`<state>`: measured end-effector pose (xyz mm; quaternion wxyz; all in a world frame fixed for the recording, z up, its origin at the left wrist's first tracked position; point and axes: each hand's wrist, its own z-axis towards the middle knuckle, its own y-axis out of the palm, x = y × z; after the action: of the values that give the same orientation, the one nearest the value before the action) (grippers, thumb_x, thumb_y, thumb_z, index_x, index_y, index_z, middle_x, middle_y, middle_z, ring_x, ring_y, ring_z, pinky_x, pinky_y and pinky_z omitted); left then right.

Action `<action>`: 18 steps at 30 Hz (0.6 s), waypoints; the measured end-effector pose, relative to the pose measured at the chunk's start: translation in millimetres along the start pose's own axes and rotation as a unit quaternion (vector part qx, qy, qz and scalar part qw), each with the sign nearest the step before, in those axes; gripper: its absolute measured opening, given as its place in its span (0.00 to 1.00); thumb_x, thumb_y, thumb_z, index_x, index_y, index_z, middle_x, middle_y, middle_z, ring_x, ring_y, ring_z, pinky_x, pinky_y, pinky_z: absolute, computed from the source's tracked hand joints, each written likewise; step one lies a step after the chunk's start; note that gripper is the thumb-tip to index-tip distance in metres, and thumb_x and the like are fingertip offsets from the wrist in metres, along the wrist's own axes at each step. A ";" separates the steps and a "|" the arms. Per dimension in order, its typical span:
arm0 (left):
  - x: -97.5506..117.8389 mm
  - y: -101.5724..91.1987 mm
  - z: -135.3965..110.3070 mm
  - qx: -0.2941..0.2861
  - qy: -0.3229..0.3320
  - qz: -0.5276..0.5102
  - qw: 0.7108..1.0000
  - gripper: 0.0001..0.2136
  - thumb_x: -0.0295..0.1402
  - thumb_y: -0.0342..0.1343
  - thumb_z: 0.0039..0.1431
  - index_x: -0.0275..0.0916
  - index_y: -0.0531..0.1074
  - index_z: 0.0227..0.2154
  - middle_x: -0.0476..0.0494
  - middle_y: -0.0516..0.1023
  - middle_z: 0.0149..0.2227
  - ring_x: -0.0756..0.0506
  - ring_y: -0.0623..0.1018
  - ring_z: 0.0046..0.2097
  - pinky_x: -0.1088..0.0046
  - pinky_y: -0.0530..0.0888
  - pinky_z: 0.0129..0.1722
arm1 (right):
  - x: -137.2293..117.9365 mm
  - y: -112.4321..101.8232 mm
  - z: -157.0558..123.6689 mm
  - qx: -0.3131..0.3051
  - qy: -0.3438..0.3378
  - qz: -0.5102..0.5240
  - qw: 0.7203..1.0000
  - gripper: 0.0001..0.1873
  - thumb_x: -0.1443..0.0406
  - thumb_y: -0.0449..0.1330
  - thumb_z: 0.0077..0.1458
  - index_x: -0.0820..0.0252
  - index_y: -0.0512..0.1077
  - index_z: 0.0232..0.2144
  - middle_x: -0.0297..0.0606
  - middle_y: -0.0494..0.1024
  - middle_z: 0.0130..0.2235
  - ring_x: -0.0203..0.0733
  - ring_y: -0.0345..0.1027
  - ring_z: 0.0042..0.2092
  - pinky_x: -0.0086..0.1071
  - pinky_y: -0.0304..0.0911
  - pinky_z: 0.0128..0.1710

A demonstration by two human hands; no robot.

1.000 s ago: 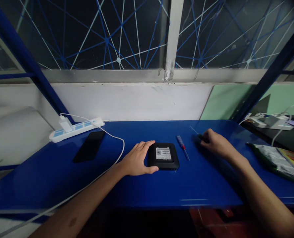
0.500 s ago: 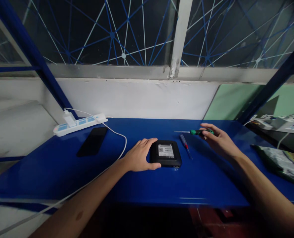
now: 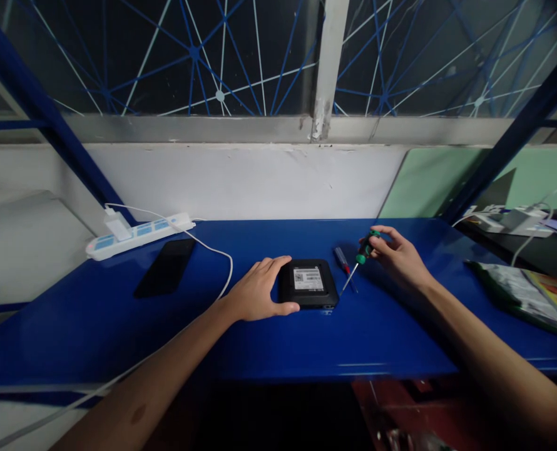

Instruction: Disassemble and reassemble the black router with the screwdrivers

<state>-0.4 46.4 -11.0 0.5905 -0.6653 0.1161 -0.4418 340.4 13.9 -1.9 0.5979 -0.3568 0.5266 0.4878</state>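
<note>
A flat black box with a white label [image 3: 308, 280], square with rounded corners, lies label up on the blue table. My left hand [image 3: 260, 289] grips it from its left side, thumb at the near edge and fingers at the far edge. In my right hand [image 3: 398, 254] is a green-and-black screwdriver [image 3: 363, 250], held by the handle. Its metal shaft slants down to the left, the tip close to the box's right near corner; I cannot tell whether they touch. Behind that shaft a second screwdriver, with a clear and red handle [image 3: 342, 259], rests on the table.
A black phone [image 3: 164, 268] lies at the left, near a white power strip [image 3: 142, 235] with a charger plugged in. Its white cable [image 3: 232, 266] runs across the table past my left forearm. A green-edged plastic packet [image 3: 527, 297] lies at the right, and a green board [image 3: 429, 185] leans behind.
My right hand has turned the screwdriver from nearly level to pointing down, bringing its tip near the box. My left hand keeps its hold on the box. The view has shifted slightly.
</note>
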 end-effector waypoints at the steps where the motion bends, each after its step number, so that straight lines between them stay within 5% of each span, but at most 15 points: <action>1: 0.0 0.1 0.1 0.001 0.001 0.000 1.000 0.48 0.58 0.59 0.51 0.43 0.47 0.69 0.31 0.59 0.66 0.23 0.62 0.64 0.38 0.62 0.59 | -0.7 0.9 -0.6 0.000 0.000 -0.004 1.000 0.26 0.53 0.72 0.43 0.53 0.70 0.42 0.31 0.80 0.32 0.33 0.68 0.27 0.32 0.69 0.33; 18: -2.5 0.3 0.0 0.000 0.004 -0.004 1.000 0.47 0.57 0.60 0.51 0.45 0.47 0.69 0.32 0.60 0.66 0.24 0.62 0.64 0.39 0.63 0.59 | -2.0 1.2 -1.9 -0.003 -0.044 -0.027 0.999 0.24 0.53 0.71 0.46 0.51 0.68 0.43 0.35 0.82 0.37 0.40 0.77 0.35 0.34 0.72 0.35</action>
<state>-1.7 48.0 -12.4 0.5885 -0.6637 0.1162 -0.4468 338.7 12.1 -0.2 0.6321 -0.3507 0.4885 0.4887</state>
